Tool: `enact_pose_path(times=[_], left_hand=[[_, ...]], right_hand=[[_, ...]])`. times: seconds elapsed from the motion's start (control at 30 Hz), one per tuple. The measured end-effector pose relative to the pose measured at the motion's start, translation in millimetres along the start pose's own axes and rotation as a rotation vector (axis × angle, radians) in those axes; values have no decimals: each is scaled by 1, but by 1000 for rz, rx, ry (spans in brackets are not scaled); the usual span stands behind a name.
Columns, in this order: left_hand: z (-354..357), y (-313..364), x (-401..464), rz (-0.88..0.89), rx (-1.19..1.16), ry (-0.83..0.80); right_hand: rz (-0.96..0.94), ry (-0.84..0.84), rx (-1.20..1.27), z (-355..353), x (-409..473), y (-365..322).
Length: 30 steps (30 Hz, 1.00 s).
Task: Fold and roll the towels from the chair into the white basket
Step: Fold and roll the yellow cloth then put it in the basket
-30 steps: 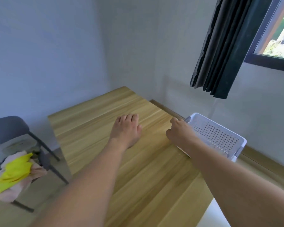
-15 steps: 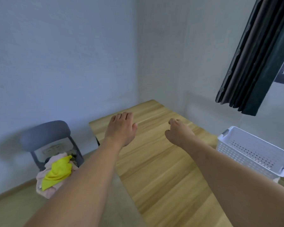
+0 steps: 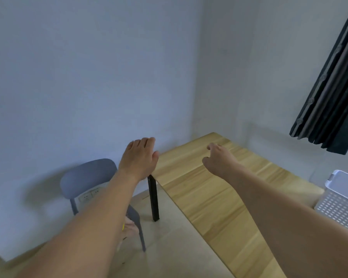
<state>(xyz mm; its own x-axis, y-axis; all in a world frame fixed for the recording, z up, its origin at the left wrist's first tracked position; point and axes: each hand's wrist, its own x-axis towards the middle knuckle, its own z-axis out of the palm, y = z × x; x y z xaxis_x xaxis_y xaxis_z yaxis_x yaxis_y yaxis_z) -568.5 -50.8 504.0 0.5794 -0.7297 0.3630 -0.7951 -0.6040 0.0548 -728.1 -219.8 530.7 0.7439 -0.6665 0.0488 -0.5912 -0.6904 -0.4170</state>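
Observation:
A grey chair [image 3: 88, 175] stands by the wall at the lower left. My left forearm hides most of the towels [image 3: 130, 225] on its seat; only a pink edge and a sliver of yellow show. My left hand [image 3: 140, 157] hovers in the air above the chair's right side and the table corner, fingers straight, holding nothing. My right hand [image 3: 218, 160] floats over the wooden table [image 3: 209, 193] with loosely curled fingers, empty. The white perforated basket [image 3: 342, 199] sits at the right edge of the view, beyond the table.
A black table leg [image 3: 153, 199] stands between chair and table. A dark curtain [image 3: 329, 93] hangs at the upper right. Pale walls meet in a corner behind the table. A wall socket [image 3: 88, 195] shows through the chair back.
The view has swung left: chair and table shifted right, the basket slid to the frame's edge. My left arm now covers the towel pile. Both hands stay empty.

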Motion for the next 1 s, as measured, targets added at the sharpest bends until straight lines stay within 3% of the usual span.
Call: enact_pose_path(times=[0.27,0.57,0.83,1.0], left_hand=[[1,-149,16,-75,30,-5],[43,-294,43,97,-62,-36],[88,-367,47,142,-111,-155],[117,-413,61,141,-114,-317]], right_hand=[[-74,-52,27,73,55,-116],[1,-64,71,174,96,-257],[119,-58,80,212,124,-282],[212,-186,127,272,135,-287]])
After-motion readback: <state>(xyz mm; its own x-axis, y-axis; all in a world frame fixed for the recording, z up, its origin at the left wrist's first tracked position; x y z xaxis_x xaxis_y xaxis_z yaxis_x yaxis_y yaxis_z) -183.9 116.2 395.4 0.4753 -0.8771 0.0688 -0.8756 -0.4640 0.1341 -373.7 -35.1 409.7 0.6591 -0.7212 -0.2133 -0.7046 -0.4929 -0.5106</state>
